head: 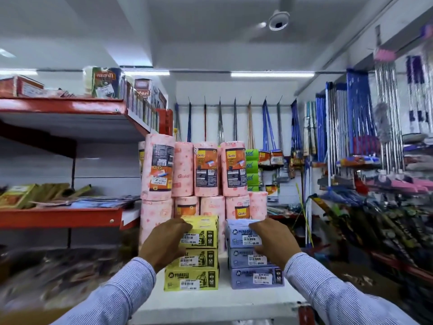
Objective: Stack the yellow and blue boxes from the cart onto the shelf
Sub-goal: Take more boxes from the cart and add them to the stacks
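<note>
Two striped blue sleeves (121, 294) reach up from the bottom of the frame. The left hand (164, 242) grips the top yellow cardboard box (201, 232); the right hand (275, 240) grips the top pale blue cardboard box (241, 233) beside it on the white shelf (222, 299).

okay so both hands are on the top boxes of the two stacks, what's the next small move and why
Probably square up and let go. The left hand rests on the top yellow box and the right hand on the top blue box. Each stack is already three high on the white shelf, in front of the pink rolls, so a slight nudge flush seems enough.
</note>
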`<state>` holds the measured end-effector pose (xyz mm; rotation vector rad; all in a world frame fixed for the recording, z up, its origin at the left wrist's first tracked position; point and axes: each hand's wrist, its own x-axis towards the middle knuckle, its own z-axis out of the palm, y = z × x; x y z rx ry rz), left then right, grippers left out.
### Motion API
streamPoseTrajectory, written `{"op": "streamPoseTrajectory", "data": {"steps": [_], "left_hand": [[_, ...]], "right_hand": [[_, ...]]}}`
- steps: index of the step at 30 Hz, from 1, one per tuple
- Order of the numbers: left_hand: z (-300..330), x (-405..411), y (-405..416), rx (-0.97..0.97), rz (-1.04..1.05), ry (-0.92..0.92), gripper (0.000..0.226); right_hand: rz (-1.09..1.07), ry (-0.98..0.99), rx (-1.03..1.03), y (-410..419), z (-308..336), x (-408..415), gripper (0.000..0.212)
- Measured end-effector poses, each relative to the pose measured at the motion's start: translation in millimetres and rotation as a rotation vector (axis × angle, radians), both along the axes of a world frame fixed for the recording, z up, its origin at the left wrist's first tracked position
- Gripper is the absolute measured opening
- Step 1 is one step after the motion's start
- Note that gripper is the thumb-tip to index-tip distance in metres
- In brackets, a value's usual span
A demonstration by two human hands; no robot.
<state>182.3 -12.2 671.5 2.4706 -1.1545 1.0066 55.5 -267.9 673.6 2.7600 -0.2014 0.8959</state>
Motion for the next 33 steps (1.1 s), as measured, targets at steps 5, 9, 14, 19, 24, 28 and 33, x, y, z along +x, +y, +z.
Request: {"op": "streamPoseTrajectory", "data": {"steps": [5,9,14,19,24,28,33], "left_hand": [[-2.9,14.2,-3.6,-0.007,-0.016,0.025,0.052],[-6.9,21.4,-3.5,-0.011,-0.040,0.039,0.050],[-19.5,25.9,0.8,-0.066,-0.088,-0.026,0.050],[-37.2,24.1,10.8,-0.073,-0.054,-0.144,0.062],[-51.8,27.9,16.8,-0.110,-0.088,-0.068,0.068],[-56.6,32.5,17.7,-0.119,-0.115,-0.057,0.069],[-56.8,32.0,11.8,-0.110,-0.059,-0.111,0.066]], "right_hand": [[0.013,-0.027,0.049,-9.1,-4.5,8.0,0.030],[0.028,-0.095,0.069,-2.7,-12.5,12.2,0.037],[0.205,-0.171,-0.042,41.9,-40.6,31.6,0.059],[0.316,-0.236,-0.086,85.2,-60.4,62.8,0.082],[0.306,-0.225,-0.064,95.2,-65.4,84.1,0.066],[0.275,-0.187,-0.055,94.3,-69.6,91.8,0.064],[0.302,-0.212,-0.063,92.8,-66.8,81.9,0.064]]}}
